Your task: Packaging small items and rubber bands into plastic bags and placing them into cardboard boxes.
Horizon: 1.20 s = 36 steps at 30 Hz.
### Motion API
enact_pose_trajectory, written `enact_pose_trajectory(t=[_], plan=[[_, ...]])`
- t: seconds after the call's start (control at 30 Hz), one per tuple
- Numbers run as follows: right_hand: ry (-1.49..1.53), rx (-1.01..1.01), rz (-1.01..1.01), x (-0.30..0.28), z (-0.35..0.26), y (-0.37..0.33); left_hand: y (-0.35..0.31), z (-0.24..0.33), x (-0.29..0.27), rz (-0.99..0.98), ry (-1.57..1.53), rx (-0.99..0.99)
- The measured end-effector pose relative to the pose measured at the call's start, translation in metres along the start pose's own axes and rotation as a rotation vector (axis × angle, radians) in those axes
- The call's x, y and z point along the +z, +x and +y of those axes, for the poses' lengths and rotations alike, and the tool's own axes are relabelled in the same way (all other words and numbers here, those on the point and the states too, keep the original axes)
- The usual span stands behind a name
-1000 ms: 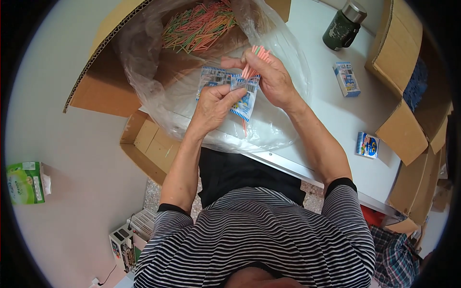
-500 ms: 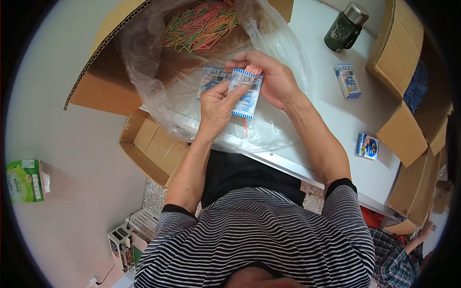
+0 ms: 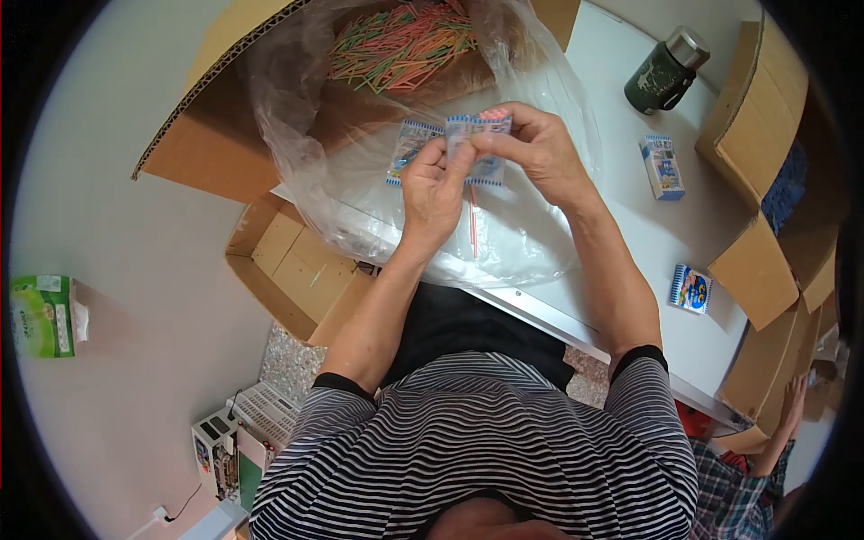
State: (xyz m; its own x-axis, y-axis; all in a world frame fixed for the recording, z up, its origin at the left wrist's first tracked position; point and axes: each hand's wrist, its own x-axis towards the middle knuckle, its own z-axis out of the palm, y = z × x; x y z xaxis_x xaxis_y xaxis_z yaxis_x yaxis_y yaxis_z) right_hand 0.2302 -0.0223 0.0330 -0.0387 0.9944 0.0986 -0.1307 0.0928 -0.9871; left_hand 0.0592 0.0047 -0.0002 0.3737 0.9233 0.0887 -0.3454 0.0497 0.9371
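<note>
Over the clear plastic bag (image 3: 531, 225), my left hand (image 3: 432, 202) pinches a small blue-and-white packet (image 3: 489, 169) between thumb and fingers. My right hand (image 3: 547, 164) is closed on the same packet from the other side, thumb on its face. Pink stick tips (image 3: 494, 114) show at the packet's top edge. A second blue-and-white packet (image 3: 408, 151) is beside my left fingers; whether they hold it, I cannot tell. One thin pink stick (image 3: 473, 229) lies on the plastic below my hands. A heap of pink, green and yellow sticks (image 3: 400, 49) sits in the bag.
The bag spills from a large cardboard box (image 3: 207, 148). On the white table (image 3: 621, 243) are two more packets (image 3: 664, 169) (image 3: 691, 289) and a green flask (image 3: 664, 76). Open cartons (image 3: 754, 117) stand at right, another box (image 3: 292, 270) at left. A co-worker's arm (image 3: 787, 423) shows lower right.
My right hand has gone from cupping behind the packet to gripping it with thumb and fingers. The sticks show less above its edge. The whole view has shifted slightly.
</note>
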Motion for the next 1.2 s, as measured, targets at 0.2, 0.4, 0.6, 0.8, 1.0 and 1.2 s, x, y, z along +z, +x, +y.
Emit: enact_pose_trajectory(t=[0.2, 0.4, 0.6, 0.8, 1.0, 1.2], plan=[[0.069, -0.076, 0.066, 0.002, 0.008, -0.013, -0.001, 0.002, -0.007, -0.097, 0.22, -0.06], [-0.001, 0.051, 0.049, -0.011, 0.035, -0.027, -0.003, -0.012, -0.005, -0.102, 0.395, 0.071], [-0.282, 0.06, 0.164, -0.056, 0.016, -0.024, 0.005, 0.015, -0.042, 0.232, 1.075, 0.32], [-1.121, 0.091, 0.481, -0.083, 0.04, -0.02, 0.02, 0.006, -0.069, 0.206, 1.334, 0.042], [-1.321, -0.204, 0.643, -0.08, 0.063, -0.029, 0.023, 0.006, -0.074, 0.259, 1.277, -0.038], [-1.34, -0.496, 0.623, -0.073, 0.048, -0.033, 0.023, -0.001, -0.089, 0.291, 1.097, 0.153]])
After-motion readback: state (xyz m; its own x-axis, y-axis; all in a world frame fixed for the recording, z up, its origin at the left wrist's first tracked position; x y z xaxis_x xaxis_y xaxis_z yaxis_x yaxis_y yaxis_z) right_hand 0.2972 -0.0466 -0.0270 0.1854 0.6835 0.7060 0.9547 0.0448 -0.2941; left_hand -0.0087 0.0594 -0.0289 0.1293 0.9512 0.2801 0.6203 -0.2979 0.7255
